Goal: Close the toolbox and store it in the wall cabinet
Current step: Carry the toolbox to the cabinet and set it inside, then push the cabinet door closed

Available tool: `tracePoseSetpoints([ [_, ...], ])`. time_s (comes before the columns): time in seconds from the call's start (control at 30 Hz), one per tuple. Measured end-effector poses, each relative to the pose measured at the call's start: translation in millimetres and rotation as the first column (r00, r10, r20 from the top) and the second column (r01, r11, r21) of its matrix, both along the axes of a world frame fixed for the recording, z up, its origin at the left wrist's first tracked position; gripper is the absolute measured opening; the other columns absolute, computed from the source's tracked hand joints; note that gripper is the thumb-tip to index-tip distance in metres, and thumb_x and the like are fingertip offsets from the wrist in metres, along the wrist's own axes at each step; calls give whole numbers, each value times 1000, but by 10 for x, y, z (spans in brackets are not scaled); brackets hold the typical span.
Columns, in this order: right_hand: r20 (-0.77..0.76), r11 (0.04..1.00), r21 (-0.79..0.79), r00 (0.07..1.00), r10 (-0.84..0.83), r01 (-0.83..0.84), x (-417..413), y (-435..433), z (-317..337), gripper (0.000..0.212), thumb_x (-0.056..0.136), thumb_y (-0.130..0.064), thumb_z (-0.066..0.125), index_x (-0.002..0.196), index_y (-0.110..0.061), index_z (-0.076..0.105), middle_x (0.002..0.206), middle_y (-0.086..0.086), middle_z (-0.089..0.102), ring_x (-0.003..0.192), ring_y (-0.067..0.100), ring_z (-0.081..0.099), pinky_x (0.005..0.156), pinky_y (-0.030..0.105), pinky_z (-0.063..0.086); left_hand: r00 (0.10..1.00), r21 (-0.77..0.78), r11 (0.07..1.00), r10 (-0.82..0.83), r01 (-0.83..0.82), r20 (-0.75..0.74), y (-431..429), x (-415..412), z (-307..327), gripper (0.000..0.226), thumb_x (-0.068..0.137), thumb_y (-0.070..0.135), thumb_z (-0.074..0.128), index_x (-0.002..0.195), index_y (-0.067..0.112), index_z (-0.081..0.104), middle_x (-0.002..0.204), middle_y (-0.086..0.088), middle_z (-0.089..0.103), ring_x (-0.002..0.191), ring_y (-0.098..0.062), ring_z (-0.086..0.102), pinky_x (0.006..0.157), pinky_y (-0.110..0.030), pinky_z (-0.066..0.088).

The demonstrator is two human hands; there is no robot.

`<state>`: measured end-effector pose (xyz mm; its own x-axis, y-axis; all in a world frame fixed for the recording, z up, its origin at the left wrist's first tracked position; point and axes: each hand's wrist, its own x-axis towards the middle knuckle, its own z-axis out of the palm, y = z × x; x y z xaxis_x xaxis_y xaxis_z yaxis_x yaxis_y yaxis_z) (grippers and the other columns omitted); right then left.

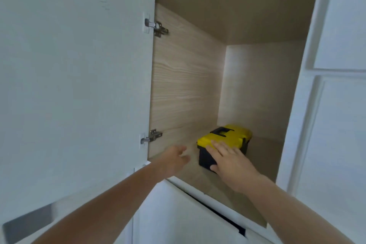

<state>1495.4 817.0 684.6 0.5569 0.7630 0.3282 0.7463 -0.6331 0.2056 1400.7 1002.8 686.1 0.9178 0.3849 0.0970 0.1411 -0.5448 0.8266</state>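
The toolbox (227,138) has a yellow lid, a black handle and a black body. It stands with its lid down on the floor of the open wall cabinet (188,85), toward the back. My right hand (229,162) lies flat against its near end, fingers spread, thumb low on the black side. My left hand (174,160) hovers to the left of the box, fingers apart, holding nothing and apart from the box.
The cabinet door (75,77) stands swung open on the left, held by two metal hinges (157,27). White cabinet fronts (336,105) flank the right side and lie below the opening. Around the toolbox the wood-lined shelf holds nothing else.
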Motion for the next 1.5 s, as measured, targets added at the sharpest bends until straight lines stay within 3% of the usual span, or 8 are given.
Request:
tracePoseSetpoints([
  [0.57,249,894,-41,862,442,-447,-2040,-55,591,56,99,-36,40,150,-23,19,161,1,14,146,20,13,115,41,17,901,-132,934,355,-332,250,-171,-2525,262,55,89,24,59,141,19,41,145,-4,45,126,-20,48,93,-29,39],
  [0.67,345,853,-43,793,502,-520,-2427,292,876,57,94,-36,52,146,-21,33,156,6,30,141,25,29,111,44,30,776,-71,830,545,-554,318,236,-2976,374,56,88,23,58,141,16,40,144,-7,44,124,-25,50,101,-35,41],
  [0.77,439,800,-36,710,551,-599,-2812,742,1128,59,81,-35,72,134,-18,54,141,9,53,126,29,52,98,48,47,536,-55,592,763,-804,361,683,-3443,403,54,83,14,56,136,11,44,135,-16,46,115,-32,54,94,-38,43],
  [0.9,482,712,-59,604,634,-700,-3216,1475,1318,55,93,-36,54,144,-20,38,152,7,38,138,27,36,109,47,32,371,-119,436,858,-892,356,1256,-3818,337,60,78,5,56,137,4,41,131,-22,45,116,-40,47,95,-46,42],
  [1.0,494,695,-85,575,652,-714,-3375,1935,1439,54,99,-35,42,149,-23,24,159,4,23,144,25,20,114,45,20,421,-154,493,839,-856,346,1487,-3811,300,66,79,4,56,141,3,34,136,-20,44,121,-36,47,100,-43,41],
  [1.17,509,701,-121,563,651,-702,-3524,2446,1544,55,100,-35,41,150,-23,20,160,3,19,144,24,17,114,44,18,568,-196,652,744,-733,353,1607,-3615,254,69,73,8,58,139,10,37,128,-7,51,113,-27,55,96,-37,46],
  [1.33,503,692,-133,553,664,-710,-3468,2399,1487,54,99,-34,43,149,-21,24,159,5,23,144,26,20,113,45,20,533,-196,611,776,-767,337,1609,-3545,271,52,72,15,61,123,10,54,119,-12,48,106,-32,53,96,-39,46],
  [1.5,577,637,-122,468,669,-761,-3373,1850,1511,49,94,-27,56,140,-14,45,148,12,43,135,32,39,108,47,34,462,-81,578,722,-812,515,1138,-3559,47,39,78,8,55,116,10,61,111,-11,57,102,-28,54,91,-43,48],
])
